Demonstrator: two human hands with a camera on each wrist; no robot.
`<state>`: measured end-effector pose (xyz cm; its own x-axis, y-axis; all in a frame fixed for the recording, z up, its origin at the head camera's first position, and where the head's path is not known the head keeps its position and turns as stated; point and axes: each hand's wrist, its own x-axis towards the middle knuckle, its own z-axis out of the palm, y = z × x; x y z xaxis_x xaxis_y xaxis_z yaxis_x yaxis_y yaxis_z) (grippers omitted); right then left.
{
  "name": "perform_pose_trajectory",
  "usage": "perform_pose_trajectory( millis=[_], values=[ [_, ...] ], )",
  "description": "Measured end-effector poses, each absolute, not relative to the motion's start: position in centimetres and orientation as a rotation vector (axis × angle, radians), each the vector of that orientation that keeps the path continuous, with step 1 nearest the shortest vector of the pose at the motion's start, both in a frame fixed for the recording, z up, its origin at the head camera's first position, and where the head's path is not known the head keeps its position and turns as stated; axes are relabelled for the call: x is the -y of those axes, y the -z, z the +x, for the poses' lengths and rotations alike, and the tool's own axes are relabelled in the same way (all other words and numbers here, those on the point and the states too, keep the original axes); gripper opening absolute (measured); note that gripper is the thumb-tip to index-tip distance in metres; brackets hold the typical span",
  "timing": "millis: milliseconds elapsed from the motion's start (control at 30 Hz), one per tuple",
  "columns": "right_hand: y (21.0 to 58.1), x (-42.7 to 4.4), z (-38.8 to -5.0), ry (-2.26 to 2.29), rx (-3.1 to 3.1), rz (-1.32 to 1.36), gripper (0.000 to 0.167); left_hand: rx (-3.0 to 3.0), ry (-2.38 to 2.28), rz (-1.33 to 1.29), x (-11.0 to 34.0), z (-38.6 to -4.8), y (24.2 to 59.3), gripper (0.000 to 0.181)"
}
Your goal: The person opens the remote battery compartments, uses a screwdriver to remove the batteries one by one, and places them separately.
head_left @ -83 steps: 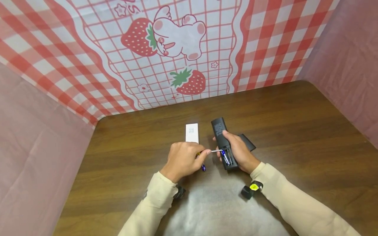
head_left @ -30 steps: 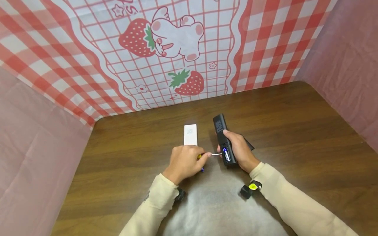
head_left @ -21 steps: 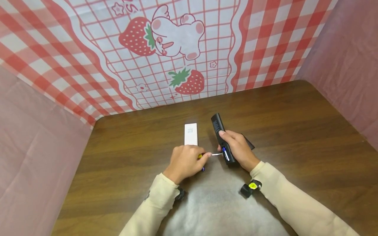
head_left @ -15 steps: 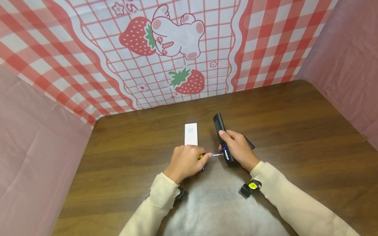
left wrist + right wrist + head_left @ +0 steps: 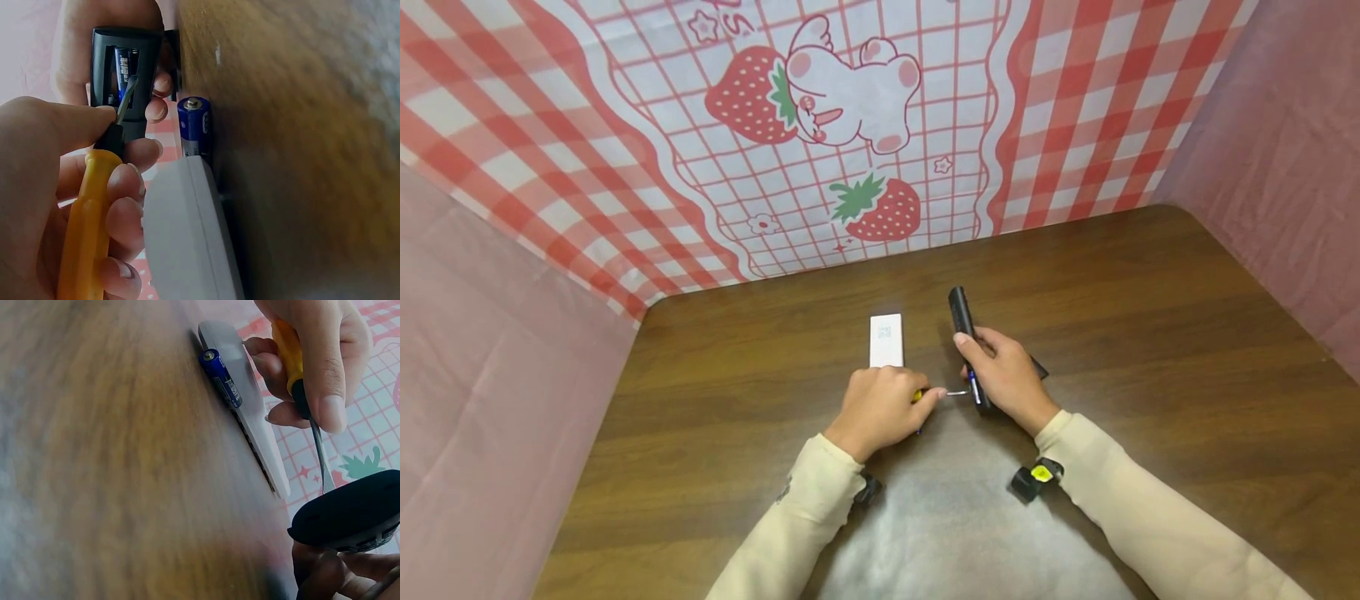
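Our right hand (image 5: 1006, 377) is clamping the remote (image 5: 959, 312), our left hand (image 5: 882, 408) the screwdriver (image 5: 90, 215) at its nine o'clock; we're ideally prying gently.

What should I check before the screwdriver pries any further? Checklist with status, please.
1. Remote held: ok, right hand grips it.
2. Screwdriver held: ok, left hand grips its yellow handle.
3. Compartment open to the tool: ok, the opening faces the left hand and a blue battery shows inside.
4. Screwdriver tip touching that battery: cannot tell; it overlaps the compartment in the left wrist view, contact unclear.
5. Space under the left hand clear: not ok, a loose battery lies there on the table, beside the white device.
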<state>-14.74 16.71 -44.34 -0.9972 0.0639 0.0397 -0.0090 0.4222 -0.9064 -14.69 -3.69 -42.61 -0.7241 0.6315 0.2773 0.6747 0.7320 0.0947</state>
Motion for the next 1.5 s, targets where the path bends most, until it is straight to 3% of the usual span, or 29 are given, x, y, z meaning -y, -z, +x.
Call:
perform_pose_trajectory(
  millis=[1500],
  values=[
    [44.42, -17.06, -14.75, -1.565, 2.714, -0.113, 0.079, 2.741, 0.324, -1.037, 3.93, -15.08, 42.52, 0.040]
  ],
)
